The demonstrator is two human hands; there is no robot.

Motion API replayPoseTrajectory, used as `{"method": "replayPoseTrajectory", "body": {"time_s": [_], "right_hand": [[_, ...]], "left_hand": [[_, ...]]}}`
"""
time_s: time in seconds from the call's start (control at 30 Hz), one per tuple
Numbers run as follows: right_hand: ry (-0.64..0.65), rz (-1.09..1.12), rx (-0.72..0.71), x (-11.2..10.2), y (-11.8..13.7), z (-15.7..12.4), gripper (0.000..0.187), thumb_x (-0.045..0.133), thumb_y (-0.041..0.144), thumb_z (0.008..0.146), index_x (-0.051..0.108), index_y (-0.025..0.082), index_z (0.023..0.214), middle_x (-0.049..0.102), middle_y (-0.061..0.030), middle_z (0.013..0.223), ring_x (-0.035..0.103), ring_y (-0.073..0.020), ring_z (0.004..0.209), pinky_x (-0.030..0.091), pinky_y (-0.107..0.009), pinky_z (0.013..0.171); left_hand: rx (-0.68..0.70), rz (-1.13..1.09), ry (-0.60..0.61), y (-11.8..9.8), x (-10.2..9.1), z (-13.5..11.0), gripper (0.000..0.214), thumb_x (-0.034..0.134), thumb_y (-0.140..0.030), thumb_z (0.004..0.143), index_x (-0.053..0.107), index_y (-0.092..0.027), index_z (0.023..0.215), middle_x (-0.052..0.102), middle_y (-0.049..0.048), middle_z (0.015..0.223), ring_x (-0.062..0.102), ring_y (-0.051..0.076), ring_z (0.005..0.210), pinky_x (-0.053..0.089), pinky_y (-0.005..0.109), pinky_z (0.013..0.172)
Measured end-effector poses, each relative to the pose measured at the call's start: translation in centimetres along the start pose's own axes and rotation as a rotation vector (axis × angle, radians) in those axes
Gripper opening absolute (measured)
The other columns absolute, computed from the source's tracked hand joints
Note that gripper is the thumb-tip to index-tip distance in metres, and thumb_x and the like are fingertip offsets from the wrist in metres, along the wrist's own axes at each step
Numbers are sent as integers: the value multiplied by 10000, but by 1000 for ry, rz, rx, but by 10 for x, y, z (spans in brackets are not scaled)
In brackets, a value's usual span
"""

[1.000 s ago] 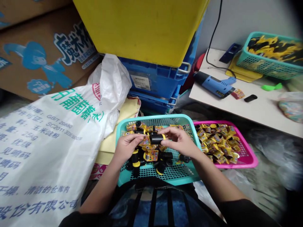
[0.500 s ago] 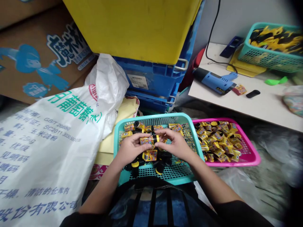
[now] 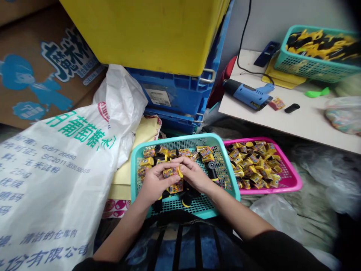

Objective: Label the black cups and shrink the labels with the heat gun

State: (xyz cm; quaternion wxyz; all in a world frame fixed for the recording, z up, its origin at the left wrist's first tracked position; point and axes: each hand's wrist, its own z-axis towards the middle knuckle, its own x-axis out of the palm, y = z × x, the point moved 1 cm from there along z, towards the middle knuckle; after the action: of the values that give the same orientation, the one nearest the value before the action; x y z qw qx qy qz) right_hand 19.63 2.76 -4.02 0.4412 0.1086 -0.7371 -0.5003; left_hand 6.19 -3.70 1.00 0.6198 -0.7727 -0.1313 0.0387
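Note:
Over the teal mesh basket on my lap, my left hand and my right hand meet around one small cylinder with a yellow printed label. Both hands are closed on it, fingertips pinching its ends. Under and around the hands lie several more small cylinders, some black with yellow caps, some wrapped in yellow labels.
A pink basket of labelled pieces sits right of the teal one. A big white printed sack lies at left. Stacked blue crates and a yellow bin stand behind. A white table holds a blue tool and another teal basket.
A second ago my hands held a black cylinder and a label apart; they have come together, and the piece now shows the yellow label around it. The view has shifted slightly right.

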Motion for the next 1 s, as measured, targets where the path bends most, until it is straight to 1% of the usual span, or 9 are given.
{"method": "replayPoseTrajectory", "body": {"time_s": [0.17,0.33,0.47,0.53,0.6,0.7,0.8,0.9,1.0], "right_hand": [[38,133,101,0,3,0,627,579,725,802,574,153,1058,593,-64,890,551,-129,719,496,-251,665],[78,41,67,-8,14,-1,596,521,696,855,552,161,1117,593,-76,955,584,-154,815,503,-289,737],[-49,-617,-22,-17,23,-6,362,614,509,878,591,148,879,583,-35,817,533,-132,748,442,-270,730],[19,-1020,-75,-17,23,-9,260,688,386,854,609,141,811,601,-40,847,528,-148,826,417,-295,813],[157,-1318,-84,-12,17,-10,209,749,311,810,656,142,889,621,-68,966,517,-195,962,388,-334,897],[245,-1533,-41,-7,6,-6,191,726,280,831,683,132,944,628,-90,1025,498,-227,1007,382,-350,900],[274,-1546,-20,-7,0,-2,155,646,282,901,699,137,892,655,-72,963,520,-218,977,385,-344,872],[266,-1458,-64,-13,5,-1,153,623,259,920,715,146,870,682,-63,930,560,-197,942,376,-350,910],[128,-1188,-120,-16,15,-4,138,636,255,909,709,160,839,686,-39,876,592,-155,860,395,-320,894]], "left_hand": [[15,-33,43,5,0,-1,303,804,-333,694,727,-188,949,734,91,1064,695,185,829,591,282,714],[28,24,50,4,-4,-3,295,764,-357,728,687,-195,963,709,46,958,655,135,659,556,250,587],[238,354,-90,-3,-22,3,228,704,-323,774,662,-204,965,697,47,981,662,194,867,542,301,746],[337,653,-133,-3,-31,8,191,670,-307,802,674,-210,966,711,60,987,638,237,972,498,368,877],[396,949,-106,-1,-38,14,187,660,-308,817,700,-221,978,732,72,995,612,283,1035,433,441,957],[451,1174,-102,4,-46,19,299,674,-349,827,699,-223,1098,720,99,1116,575,328,1115,372,503,997],[509,1165,-184,4,-52,17,364,671,-370,835,676,-218,1165,692,110,1190,575,313,1131,388,493,998],[592,1058,-290,-1,-55,6,235,619,-310,871,708,-224,1071,723,82,1111,619,264,1064,425,459,993],[573,850,-336,-4,-48,-5,155,622,-282,863,723,-221,964,744,63,1001,662,218,952,495,407,937]]}}
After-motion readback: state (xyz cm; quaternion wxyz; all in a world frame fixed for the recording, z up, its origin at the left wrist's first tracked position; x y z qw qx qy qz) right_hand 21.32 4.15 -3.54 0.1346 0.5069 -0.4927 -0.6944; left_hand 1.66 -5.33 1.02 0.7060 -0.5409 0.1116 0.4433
